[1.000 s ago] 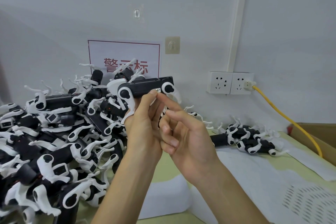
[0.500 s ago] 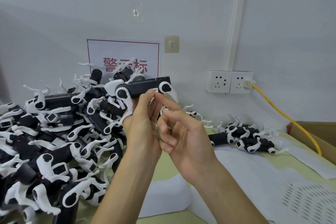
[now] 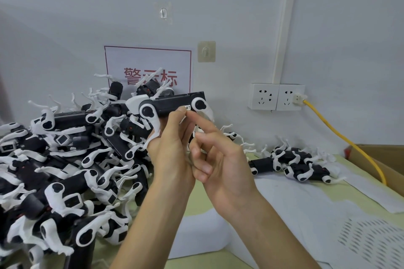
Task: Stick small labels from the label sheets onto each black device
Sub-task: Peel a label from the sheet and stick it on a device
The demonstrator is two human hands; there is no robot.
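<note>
Left hand [image 3: 170,144] grip clamped on black device [image 3: 175,103], long axis left-right; right hand [image 3: 218,159] unclenched, forefinger [image 3: 203,124] pressing label [image 3: 187,107].

A device [image 3: 178,102] lies level across the top of the left hand [image 3: 170,148], which grips it from below, in front of the wall sign [image 3: 148,65]. The right hand [image 3: 218,159] is just to its right, forefinger tip touching a small label [image 3: 187,107] on the device's lower edge near its right end. A large pile of devices [image 3: 54,159] covers the tabletop [image 3: 196,199] on the left, up against the wall. A smaller group of devices [image 3: 301,164] lies at the right rear, on the label sheets [image 3: 306,203] spread over the right half. Above that group a double socket [image 3: 276,96] is on the wall, and a cable [image 3: 341,135] runs from its right outlet down behind a cardboard box [image 3: 382,159] at the far right edge.
</note>
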